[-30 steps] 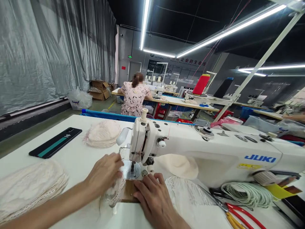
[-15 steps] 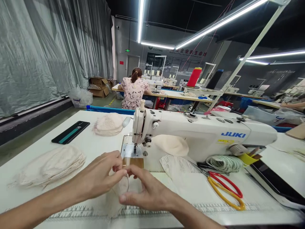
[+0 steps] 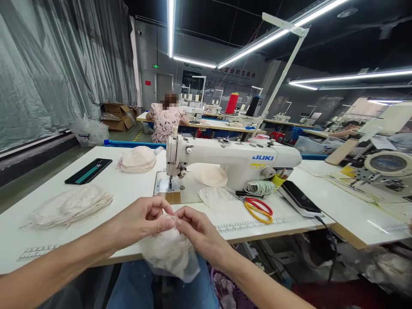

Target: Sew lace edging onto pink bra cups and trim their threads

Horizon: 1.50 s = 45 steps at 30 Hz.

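Just in front of the table's near edge, both hands pinch the top of a sheer cream lace fabric, which hangs in loose folds over my lap. My left hand grips it from the left with thumb and fingers. My right hand pinches it close beside, the fingertips of both hands nearly touching. Beyond them stands a white sewing machine, its needle and presser foot over the metal plate. Nothing lies under the foot that I can make out.
Stacks of cream lace pieces and a dark phone-like slab lie left. Red-and-yellow scissors, a cream piece, coiled cord and a black-topped device lie right. A person sits ahead.
Both hands have drawn the fabric from over the tabletop towards my lap, and their fingertips have come together. The view has shifted right and shows more of the neighbouring table.
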Each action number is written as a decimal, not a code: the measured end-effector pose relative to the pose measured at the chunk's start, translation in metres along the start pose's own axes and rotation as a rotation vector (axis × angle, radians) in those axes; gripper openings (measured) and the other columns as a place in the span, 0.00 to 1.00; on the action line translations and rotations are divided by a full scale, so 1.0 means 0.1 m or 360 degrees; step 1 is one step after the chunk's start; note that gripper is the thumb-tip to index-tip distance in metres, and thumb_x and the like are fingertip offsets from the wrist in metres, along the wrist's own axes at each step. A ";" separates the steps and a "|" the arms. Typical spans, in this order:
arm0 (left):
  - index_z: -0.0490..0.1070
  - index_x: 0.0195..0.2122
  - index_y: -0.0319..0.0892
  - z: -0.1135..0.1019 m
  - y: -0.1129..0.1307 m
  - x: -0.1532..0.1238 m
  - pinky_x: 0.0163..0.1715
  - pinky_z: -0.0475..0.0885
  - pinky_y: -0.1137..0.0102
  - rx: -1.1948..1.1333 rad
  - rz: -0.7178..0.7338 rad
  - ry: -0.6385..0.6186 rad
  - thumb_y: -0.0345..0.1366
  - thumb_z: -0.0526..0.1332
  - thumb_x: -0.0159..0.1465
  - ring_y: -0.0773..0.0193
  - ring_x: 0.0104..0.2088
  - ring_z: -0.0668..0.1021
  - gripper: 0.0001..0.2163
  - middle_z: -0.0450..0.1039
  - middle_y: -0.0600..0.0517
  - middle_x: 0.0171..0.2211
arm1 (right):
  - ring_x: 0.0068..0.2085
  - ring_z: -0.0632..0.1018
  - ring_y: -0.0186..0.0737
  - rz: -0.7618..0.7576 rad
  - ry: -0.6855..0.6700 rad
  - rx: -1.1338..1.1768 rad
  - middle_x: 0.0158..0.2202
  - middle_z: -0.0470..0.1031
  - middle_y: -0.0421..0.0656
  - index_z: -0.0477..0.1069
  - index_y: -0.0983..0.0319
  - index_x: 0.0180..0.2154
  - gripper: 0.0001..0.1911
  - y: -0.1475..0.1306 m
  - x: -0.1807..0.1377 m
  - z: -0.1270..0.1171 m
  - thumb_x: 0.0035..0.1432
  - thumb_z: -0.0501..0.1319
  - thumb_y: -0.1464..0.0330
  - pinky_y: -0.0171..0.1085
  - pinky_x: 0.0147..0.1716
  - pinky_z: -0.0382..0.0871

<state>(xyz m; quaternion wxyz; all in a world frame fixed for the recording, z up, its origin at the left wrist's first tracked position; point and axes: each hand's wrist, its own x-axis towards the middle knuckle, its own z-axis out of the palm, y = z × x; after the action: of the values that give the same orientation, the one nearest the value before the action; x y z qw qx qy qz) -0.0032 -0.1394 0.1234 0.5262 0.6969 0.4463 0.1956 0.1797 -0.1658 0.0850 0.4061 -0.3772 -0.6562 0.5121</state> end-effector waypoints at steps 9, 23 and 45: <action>0.66 0.37 0.41 0.20 -0.20 -0.08 0.23 0.50 0.74 -0.0262 0.0005 -0.0056 0.58 0.62 0.52 0.69 0.23 0.59 0.25 0.56 0.62 0.19 | 0.27 0.62 0.31 -0.0076 0.0145 -0.0398 0.24 0.62 0.36 0.66 0.64 0.32 0.12 0.05 -0.21 0.09 0.57 0.58 0.61 0.31 0.27 0.55; 0.65 0.26 0.40 0.37 -0.43 -0.24 0.29 0.55 0.73 -0.0560 -0.0071 -0.0347 0.54 0.62 0.56 0.66 0.29 0.61 0.20 0.61 0.56 0.25 | 0.24 0.59 0.29 0.0077 -0.0460 -0.0270 0.21 0.57 0.35 0.59 0.62 0.23 0.21 0.16 -0.43 -0.02 0.56 0.57 0.53 0.29 0.22 0.54; 0.71 0.26 0.41 -0.43 0.11 0.52 0.30 0.61 0.74 -0.0312 0.0306 -0.0006 0.51 0.65 0.53 0.65 0.28 0.69 0.17 0.70 0.55 0.24 | 0.33 0.69 0.37 -0.0311 0.0328 -0.1007 0.28 0.70 0.41 0.68 0.63 0.31 0.10 0.20 0.06 -0.45 0.63 0.54 0.66 0.34 0.34 0.61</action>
<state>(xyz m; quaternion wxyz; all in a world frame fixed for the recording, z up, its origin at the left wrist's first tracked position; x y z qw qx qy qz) -0.0035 -0.0728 0.1396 0.5713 0.6821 0.3554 0.2865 0.2203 -0.1399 0.0729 0.3804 -0.4696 -0.7710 0.2011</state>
